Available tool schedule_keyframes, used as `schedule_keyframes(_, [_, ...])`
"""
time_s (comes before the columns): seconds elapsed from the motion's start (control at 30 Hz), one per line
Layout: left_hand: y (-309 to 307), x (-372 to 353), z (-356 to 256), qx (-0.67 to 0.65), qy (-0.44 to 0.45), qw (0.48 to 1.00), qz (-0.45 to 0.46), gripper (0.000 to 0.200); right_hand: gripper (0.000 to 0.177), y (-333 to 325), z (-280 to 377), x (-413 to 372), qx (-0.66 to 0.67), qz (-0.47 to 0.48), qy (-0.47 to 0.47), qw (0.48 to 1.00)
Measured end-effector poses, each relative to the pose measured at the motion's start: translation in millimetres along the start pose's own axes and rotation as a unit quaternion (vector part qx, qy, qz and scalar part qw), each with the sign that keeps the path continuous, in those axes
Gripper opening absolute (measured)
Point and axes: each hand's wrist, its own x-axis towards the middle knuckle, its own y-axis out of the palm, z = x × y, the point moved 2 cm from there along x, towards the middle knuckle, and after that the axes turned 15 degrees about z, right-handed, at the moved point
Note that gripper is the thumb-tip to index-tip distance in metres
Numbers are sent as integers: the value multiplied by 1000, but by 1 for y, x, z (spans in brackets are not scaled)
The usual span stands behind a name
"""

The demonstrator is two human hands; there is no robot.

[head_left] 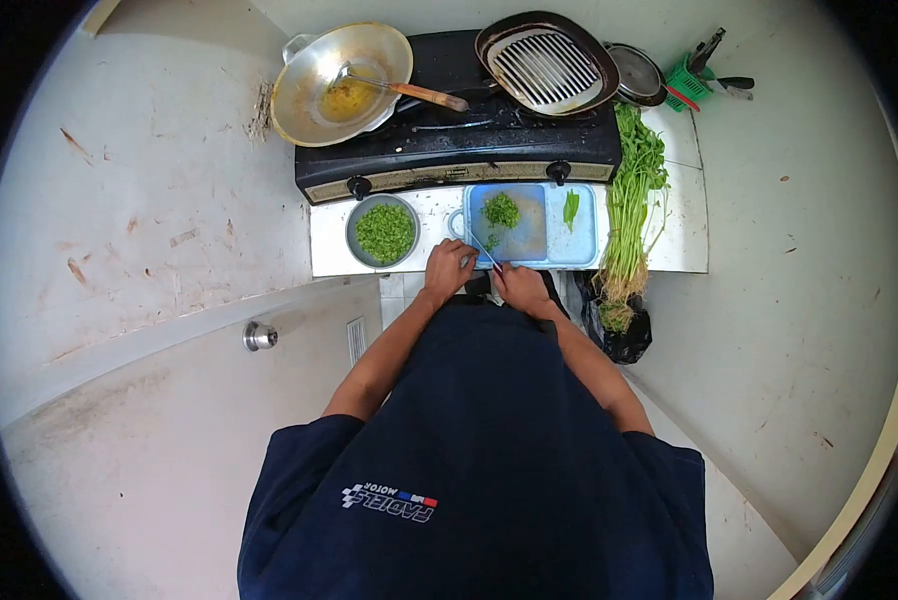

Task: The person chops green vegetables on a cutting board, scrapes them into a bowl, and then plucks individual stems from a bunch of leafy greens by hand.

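My right hand (522, 289) grips a small knife (487, 253) by its reddish handle, the blade pointing up and left over the near edge of a blue cutting board (587, 250). Close by, my left hand (451, 268) rests at the board's near left corner with its fingers curled together; whatever they hold is hidden. A small heap of chopped greens (502, 210) lies on the board, with a few bits beside the blade. One green leaf (571, 210) sits in the board's right section. Left of the board stands a grey bowl (352, 243) containing finely chopped greens (385, 232).
Behind the board is a black stove (449, 150) bearing a wok (394, 60) with a wooden-handled ladle (429, 95) and a grill pan (609, 80). A rooted bunch of leafy greens (631, 200) hangs over the counter's right edge above a black plastic bag (631, 340). A green basket (687, 85) holds utensils.
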Motion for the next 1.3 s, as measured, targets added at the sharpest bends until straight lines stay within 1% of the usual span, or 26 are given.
schedule_keyframes(0.07, [0, 1, 1, 3, -1, 1000, 3, 12, 44, 0, 1, 0, -2, -3, -13, 1000])
schedule_keyframes(0.17, [3, 1, 2, -1, 4, 1000, -9, 11, 41, 13, -6, 3, -18, -95, -84, 992])
schedule_keyframes(0.27, [-2, 0, -3, -11, -8, 1000, 1, 11, 42, 7, -1, 1, -21, -23, -33, 999])
schedule_keyframes(0.37, [0, 0, -3, -16, -7, 1000, -17, 11, 40, 13, -4, 9, -19, -61, -76, 995])
schedule_keyframes(0.47, [1, 0, -5, -17, -17, 999, -22, 11, 41, 9, -1, 9, -26, -77, -94, 992])
schedule_keyframes(0.57, [3, 0, -4, -52, -31, 998, -25, 9, 43, 9, -2, 6, -27, -54, -67, 996])
schedule_keyframes(0.67, [3, -1, -5, -71, -41, 996, -34, 7, 43, 6, -5, -3, -27, -62, -72, 995])
schedule_keyframes(0.77, [4, -1, -3, -68, -23, 996, -45, 8, 43, 6, -9, -2, -10, -55, -40, 998])
schedule_keyframes(0.87, [-1, 3, -11, -62, -21, 997, -51, 8, 41, -5, -8, 0, -12, -23, 12, 1000])
schedule_keyframes(0.97, [6, 9, -8, -52, -33, 997, -49, 9, 42, -13, -1, -1, 0, -16, 14, 1000])
schedule_keyframes(1.07, [8, 10, -12, -45, -52, 996, -55, 10, 43, -4, -3, 1, -7, -12, -2, 1000])
schedule_keyframes(1.17, [10, 11, -13, -43, -62, 996, -56, 10, 42, 4, -6, -1, -1, -57, -44, 997])
schedule_keyframes(1.3, [11, 10, -12, -45, -60, 996, -53, 8, 42, 4, -4, -2, 6, -39, -38, 999])
